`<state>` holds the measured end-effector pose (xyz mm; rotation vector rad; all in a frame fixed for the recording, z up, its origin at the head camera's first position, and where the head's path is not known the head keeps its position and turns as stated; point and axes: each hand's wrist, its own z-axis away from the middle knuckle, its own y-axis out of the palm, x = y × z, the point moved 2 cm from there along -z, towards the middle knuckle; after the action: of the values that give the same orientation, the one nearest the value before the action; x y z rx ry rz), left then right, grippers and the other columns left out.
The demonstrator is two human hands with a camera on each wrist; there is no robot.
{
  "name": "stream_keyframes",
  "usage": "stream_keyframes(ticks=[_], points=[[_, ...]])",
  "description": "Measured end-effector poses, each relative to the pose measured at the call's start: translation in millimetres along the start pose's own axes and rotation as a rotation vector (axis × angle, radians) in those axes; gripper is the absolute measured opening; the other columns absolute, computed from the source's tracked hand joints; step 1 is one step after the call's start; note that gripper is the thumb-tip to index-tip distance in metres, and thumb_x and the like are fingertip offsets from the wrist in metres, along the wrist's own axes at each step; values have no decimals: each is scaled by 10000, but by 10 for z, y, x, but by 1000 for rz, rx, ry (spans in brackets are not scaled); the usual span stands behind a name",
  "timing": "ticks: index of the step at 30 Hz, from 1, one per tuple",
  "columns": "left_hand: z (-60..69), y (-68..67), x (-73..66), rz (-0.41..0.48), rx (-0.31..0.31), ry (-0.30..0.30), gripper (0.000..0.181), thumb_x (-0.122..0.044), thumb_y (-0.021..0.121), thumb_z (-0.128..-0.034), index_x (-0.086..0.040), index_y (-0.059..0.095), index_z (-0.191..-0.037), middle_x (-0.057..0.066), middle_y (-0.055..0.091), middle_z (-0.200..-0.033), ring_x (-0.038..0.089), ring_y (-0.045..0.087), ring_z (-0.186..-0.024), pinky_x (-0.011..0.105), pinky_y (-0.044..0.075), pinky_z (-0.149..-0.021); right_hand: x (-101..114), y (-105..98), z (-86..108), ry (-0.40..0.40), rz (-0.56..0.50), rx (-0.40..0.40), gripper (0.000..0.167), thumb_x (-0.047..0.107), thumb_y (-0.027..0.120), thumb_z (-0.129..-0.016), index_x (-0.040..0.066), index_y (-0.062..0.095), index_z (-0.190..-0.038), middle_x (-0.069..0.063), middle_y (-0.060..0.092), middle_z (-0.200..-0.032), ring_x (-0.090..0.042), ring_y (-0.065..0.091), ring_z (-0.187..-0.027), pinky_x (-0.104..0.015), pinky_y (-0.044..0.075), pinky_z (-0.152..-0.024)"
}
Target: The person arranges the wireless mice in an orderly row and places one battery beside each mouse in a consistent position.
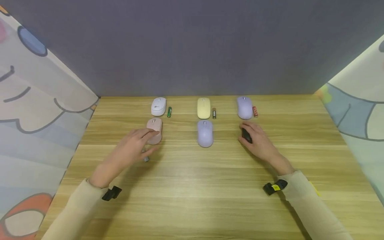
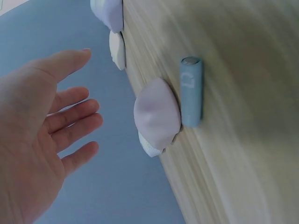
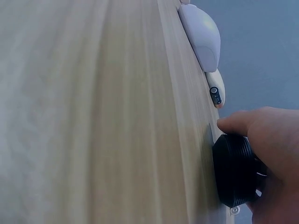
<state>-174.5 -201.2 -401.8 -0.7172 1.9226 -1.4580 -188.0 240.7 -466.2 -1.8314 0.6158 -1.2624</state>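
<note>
My left hand (image 1: 129, 148) hovers over a pink mouse (image 1: 154, 124), fingers loosely extended. In the left wrist view that hand (image 2: 42, 121) holds nothing and is apart from the mouse. A blue-grey battery (image 2: 191, 95) lies beside the pink mouse, partly hidden by my hand in the head view. My right hand (image 1: 259, 143) grips a black mouse (image 1: 246, 136) by its sides, below the back-row purple mouse (image 1: 244, 108). The right wrist view shows the black mouse (image 3: 232, 170) between thumb and fingers; whether it touches the table is unclear.
Along the back stand a white mouse (image 1: 158, 106) with a green battery (image 1: 169, 112) and a yellow mouse (image 1: 203, 108) with a dark battery (image 1: 214, 113). A red battery (image 1: 255, 111) lies beside the back-row purple mouse. Another purple mouse (image 1: 205, 134) sits mid-table. A grey panel (image 1: 204, 50) rises behind.
</note>
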Motion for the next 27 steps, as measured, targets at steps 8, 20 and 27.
stream_keyframes(ticks=[8, 20, 27], points=[[281, 42, -54, -19, -49, -59, 527, -221, 871, -829, 32, 668, -1244, 207, 701, -1207, 417, 671, -1118, 597, 538, -1006, -13, 36, -4, -8, 12, 3, 489, 86, 713, -965, -102, 545, -1384, -297, 491, -1467, -492, 436, -1372, -673, 375, -1125], [501, 149, -33, 8, 35, -219, 639, -348, 867, -838, 25, 631, -1300, 229, 690, -1240, 450, 667, -1134, 638, 544, -965, 5, 20, 4, -10, 15, -9, 470, 79, 702, -971, -101, 549, -1376, -294, 501, -1459, -494, 434, -1373, -670, 370, -1127], [564, 219, -11, -7, 33, -236, 642, -350, 889, -813, 45, 649, -1259, 232, 694, -1198, 435, 682, -1093, 619, 562, -930, 3, 4, 10, -1, 13, -1, 482, 82, 705, -969, -92, 544, -1389, -291, 493, -1467, -499, 422, -1382, -684, 366, -1125]])
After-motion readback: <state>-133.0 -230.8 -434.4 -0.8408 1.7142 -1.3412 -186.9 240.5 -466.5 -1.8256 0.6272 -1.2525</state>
